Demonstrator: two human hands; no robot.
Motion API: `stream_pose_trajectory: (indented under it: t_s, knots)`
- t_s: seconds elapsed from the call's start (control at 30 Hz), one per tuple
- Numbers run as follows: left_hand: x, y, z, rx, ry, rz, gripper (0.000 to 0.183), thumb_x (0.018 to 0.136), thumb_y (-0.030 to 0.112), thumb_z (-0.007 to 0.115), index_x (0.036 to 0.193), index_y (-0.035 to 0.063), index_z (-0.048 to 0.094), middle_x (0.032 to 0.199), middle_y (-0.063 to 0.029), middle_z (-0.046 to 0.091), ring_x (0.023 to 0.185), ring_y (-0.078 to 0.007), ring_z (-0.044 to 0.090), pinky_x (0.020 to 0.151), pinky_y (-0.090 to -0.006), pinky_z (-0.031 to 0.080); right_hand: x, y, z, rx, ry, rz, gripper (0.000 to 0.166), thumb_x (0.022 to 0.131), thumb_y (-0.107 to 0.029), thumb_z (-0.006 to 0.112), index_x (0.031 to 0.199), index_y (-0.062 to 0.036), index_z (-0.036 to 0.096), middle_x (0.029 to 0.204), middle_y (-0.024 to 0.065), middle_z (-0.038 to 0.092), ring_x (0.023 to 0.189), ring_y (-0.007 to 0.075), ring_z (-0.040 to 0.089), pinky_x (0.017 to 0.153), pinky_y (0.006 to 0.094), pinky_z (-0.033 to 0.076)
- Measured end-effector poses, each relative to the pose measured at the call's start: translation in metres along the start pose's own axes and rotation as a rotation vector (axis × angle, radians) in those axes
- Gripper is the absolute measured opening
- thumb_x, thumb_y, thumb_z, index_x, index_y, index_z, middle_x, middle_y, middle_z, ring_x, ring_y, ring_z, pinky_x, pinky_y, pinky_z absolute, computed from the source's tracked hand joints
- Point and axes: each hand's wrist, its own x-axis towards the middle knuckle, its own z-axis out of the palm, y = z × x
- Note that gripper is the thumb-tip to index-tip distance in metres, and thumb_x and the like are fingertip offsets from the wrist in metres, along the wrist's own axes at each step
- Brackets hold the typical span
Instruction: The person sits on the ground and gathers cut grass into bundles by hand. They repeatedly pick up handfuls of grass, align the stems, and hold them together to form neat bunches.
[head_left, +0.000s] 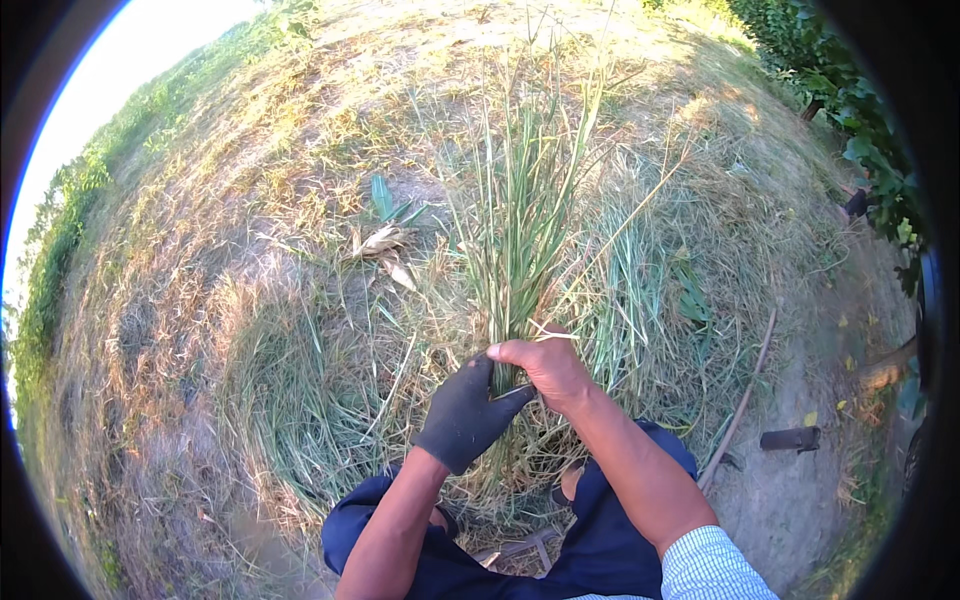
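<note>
A bundle of long green grass stalks (517, 217) stands upright before me, its tops fanned out away from my body. My left hand (466, 409), in a dark glove, grips the bundle low down. Just above it, my bare right hand (546, 367) closes around the same stalks, with its thumb laid across the front. Pale stems (553, 331) poke out beside the right hand's knuckles. The lower ends of the bundle run down between my knees, partly hidden by the left hand.
Cut grass (292, 405) lies heaped at left, with more cut grass (637, 262) at right. Dry corn husks (386, 251) rest farther out. A long wooden handle (742, 405) lies at right near a dark cylindrical object (790, 439). Leafy branches (855, 97) hang at upper right.
</note>
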Motion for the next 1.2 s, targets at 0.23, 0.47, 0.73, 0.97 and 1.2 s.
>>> stream_pose_trajectory:
  t_s: [0.23, 0.47, 0.73, 0.97, 1.2]
  knots:
    - [-0.005, 0.004, -0.025, -0.453, 0.095, -0.334, 0.027, 0.088, 0.016, 0.072, 0.108, -0.0009, 0.063, 0.094, -0.01, 0.068, 0.08, -0.0154, 0.064, 0.07, -0.0288, 0.054, 0.0, -0.024, -0.004, 0.192, 0.063, 0.0, 0.019, 0.08, -0.008, 0.07, 0.093, 0.004, 0.072, 0.088, 0.0105, 0.071, 0.08, 0.0163, 0.066, 0.077, 0.0305, 0.05]
    - [0.01, -0.02, -0.023, -0.822, 0.172, -0.175, 0.03, 0.088, 0.021, 0.073, 0.11, 0.0008, 0.065, 0.097, -0.0036, 0.068, 0.087, -0.0132, 0.06, 0.08, -0.0297, 0.048, -0.009, -0.027, 0.001, 0.201, -0.116, 0.012, 0.021, 0.081, -0.004, 0.067, 0.101, 0.0018, 0.07, 0.089, 0.0065, 0.07, 0.079, 0.0134, 0.064, 0.073, 0.0291, 0.05]
    - [0.003, -0.021, -0.008, -1.077, 0.076, -0.225, 0.03, 0.082, 0.014, 0.075, 0.108, 0.0002, 0.069, 0.098, -0.0069, 0.07, 0.087, -0.016, 0.064, 0.077, -0.0306, 0.05, -0.013, -0.024, 0.004, -0.182, -0.44, -0.101, 0.033, 0.084, -0.01, 0.068, 0.116, -0.0047, 0.067, 0.102, 0.0059, 0.071, 0.094, 0.0132, 0.062, 0.086, 0.0295, 0.047]
    - [0.002, -0.044, -0.009, -1.01, 0.194, -0.204, 0.023, 0.085, 0.008, 0.069, 0.106, -0.002, 0.071, 0.102, -0.0103, 0.072, 0.093, -0.0183, 0.068, 0.084, -0.0324, 0.053, -0.014, -0.033, 0.015, -0.059, -0.26, 0.056, 0.025, 0.087, -0.009, 0.065, 0.111, 0.0001, 0.069, 0.096, 0.0032, 0.07, 0.088, 0.0093, 0.06, 0.079, 0.0282, 0.048]
    - [0.006, -0.017, -0.015, -1.061, 0.258, -0.261, 0.023, 0.081, 0.006, 0.07, 0.102, -0.0038, 0.071, 0.101, -0.0118, 0.072, 0.092, -0.0182, 0.068, 0.084, -0.0316, 0.053, -0.005, -0.014, 0.015, -0.129, -0.146, -0.052, 0.027, 0.09, -0.013, 0.059, 0.111, 0.0011, 0.069, 0.078, 0.0016, 0.065, 0.068, 0.0087, 0.054, 0.063, 0.0273, 0.043]
